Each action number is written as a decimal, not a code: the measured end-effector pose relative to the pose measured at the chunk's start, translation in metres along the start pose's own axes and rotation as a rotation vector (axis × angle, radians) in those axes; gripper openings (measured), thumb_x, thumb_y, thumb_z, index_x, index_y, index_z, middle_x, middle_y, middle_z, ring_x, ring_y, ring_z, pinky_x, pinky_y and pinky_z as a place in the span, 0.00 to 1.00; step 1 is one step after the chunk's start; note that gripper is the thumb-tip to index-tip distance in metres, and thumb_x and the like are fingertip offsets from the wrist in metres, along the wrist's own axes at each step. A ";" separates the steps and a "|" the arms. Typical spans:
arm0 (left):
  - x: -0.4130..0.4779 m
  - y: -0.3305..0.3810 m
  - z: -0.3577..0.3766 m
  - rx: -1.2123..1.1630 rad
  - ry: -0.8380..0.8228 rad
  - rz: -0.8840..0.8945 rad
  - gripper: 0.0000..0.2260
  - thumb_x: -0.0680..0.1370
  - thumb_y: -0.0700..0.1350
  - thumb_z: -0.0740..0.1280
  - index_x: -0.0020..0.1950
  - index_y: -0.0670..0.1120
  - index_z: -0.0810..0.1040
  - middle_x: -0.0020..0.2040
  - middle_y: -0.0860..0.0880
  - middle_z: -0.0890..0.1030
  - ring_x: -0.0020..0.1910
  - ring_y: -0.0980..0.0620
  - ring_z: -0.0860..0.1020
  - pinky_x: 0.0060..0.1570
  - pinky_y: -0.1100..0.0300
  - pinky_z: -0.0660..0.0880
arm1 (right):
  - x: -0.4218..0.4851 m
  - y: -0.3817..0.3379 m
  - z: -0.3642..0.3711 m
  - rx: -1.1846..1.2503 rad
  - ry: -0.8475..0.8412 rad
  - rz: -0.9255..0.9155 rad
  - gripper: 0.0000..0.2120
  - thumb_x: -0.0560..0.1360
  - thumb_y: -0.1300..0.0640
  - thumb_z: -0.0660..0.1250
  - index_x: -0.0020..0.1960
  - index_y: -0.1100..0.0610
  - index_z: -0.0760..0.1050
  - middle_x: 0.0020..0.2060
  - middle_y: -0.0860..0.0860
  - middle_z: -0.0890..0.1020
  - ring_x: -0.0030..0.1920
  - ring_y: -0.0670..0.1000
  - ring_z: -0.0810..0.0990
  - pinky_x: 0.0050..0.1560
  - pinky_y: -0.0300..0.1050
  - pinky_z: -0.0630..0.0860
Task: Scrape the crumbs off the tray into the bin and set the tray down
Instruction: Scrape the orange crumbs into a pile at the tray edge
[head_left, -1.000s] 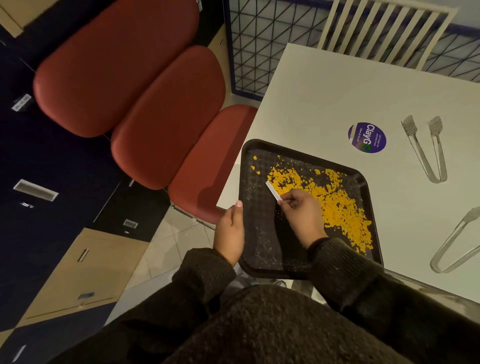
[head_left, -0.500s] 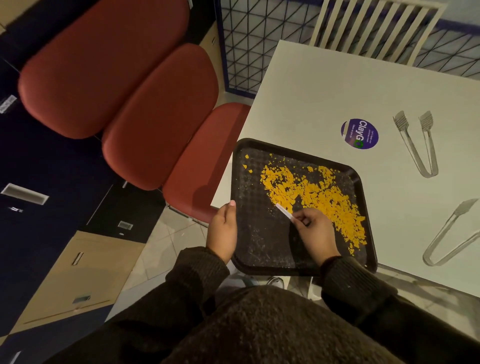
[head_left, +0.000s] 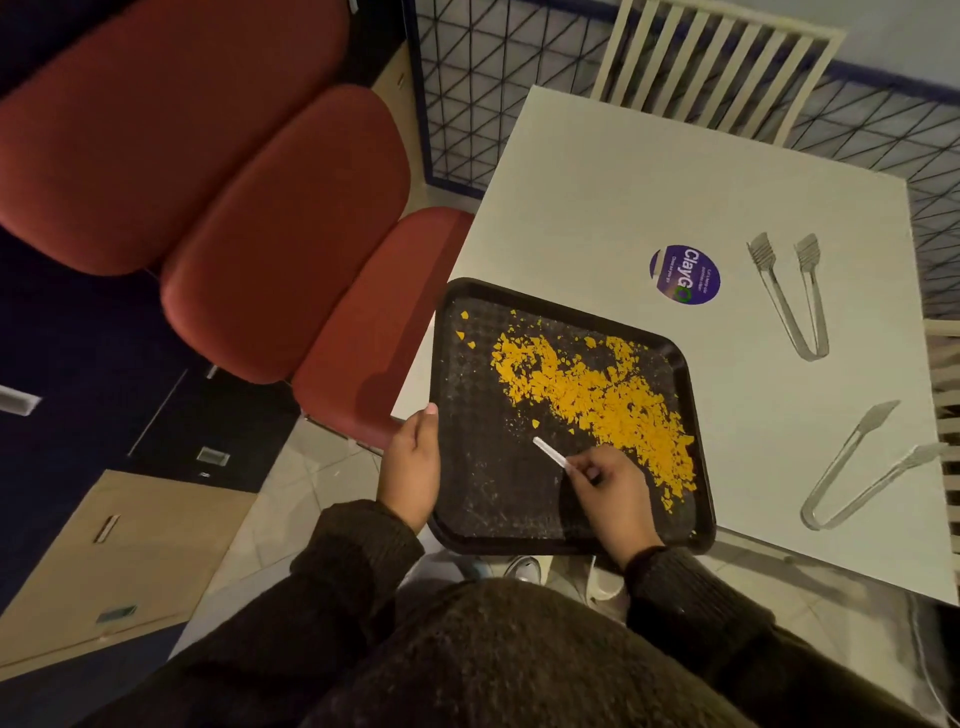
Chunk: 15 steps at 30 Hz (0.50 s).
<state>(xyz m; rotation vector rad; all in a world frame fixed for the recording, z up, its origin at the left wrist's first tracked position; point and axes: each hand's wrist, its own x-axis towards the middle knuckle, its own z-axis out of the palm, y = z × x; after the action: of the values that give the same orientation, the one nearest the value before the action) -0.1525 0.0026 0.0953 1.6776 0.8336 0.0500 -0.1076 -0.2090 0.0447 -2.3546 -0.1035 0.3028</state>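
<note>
A black textured tray (head_left: 483, 499) lies on the near left corner of the white table (head_left: 623, 197), partly overhanging its edge. Yellow crumbs (head_left: 597, 395) are spread across the tray's middle and right side. My left hand (head_left: 413, 465) grips the tray's left rim, thumb on top. My right hand (head_left: 615, 493) rests over the tray's near part and pinches a small white flat scraper (head_left: 550, 452), whose tip points up-left at the near edge of the crumbs. No bin is in view.
Two clear plastic tongs (head_left: 792, 296) (head_left: 862, 467) lie on the table's right side, beside a round purple sticker (head_left: 684, 274). Red cushioned seats (head_left: 270, 228) stand to the left. A slatted white chair (head_left: 711, 67) is at the far table edge.
My right hand has drawn the scraper back toward me, from among the crumbs to the tray's near part. The left hand keeps its grip on the rim.
</note>
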 end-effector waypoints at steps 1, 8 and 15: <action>0.000 0.000 0.000 0.002 0.001 0.002 0.19 0.81 0.51 0.52 0.55 0.41 0.78 0.47 0.48 0.80 0.48 0.51 0.77 0.47 0.62 0.69 | 0.006 0.002 0.000 0.037 0.022 0.075 0.04 0.71 0.63 0.69 0.42 0.55 0.80 0.36 0.45 0.76 0.37 0.42 0.72 0.37 0.34 0.65; -0.003 0.000 0.001 0.019 0.003 -0.002 0.17 0.82 0.49 0.53 0.52 0.42 0.77 0.42 0.51 0.79 0.43 0.57 0.76 0.40 0.65 0.69 | 0.044 0.004 -0.012 0.123 0.139 0.282 0.04 0.72 0.64 0.66 0.43 0.59 0.79 0.38 0.53 0.81 0.38 0.51 0.77 0.40 0.42 0.74; 0.000 0.002 0.000 -0.001 0.004 -0.042 0.18 0.82 0.51 0.51 0.51 0.43 0.77 0.41 0.51 0.78 0.43 0.55 0.76 0.44 0.60 0.69 | 0.004 -0.008 0.004 0.155 0.080 0.212 0.04 0.70 0.63 0.69 0.40 0.55 0.77 0.39 0.50 0.79 0.39 0.44 0.76 0.39 0.37 0.71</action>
<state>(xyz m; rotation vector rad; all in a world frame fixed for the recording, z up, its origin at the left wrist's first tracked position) -0.1511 0.0024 0.0970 1.6591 0.8714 0.0242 -0.1048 -0.2003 0.0466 -2.2225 0.2029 0.3068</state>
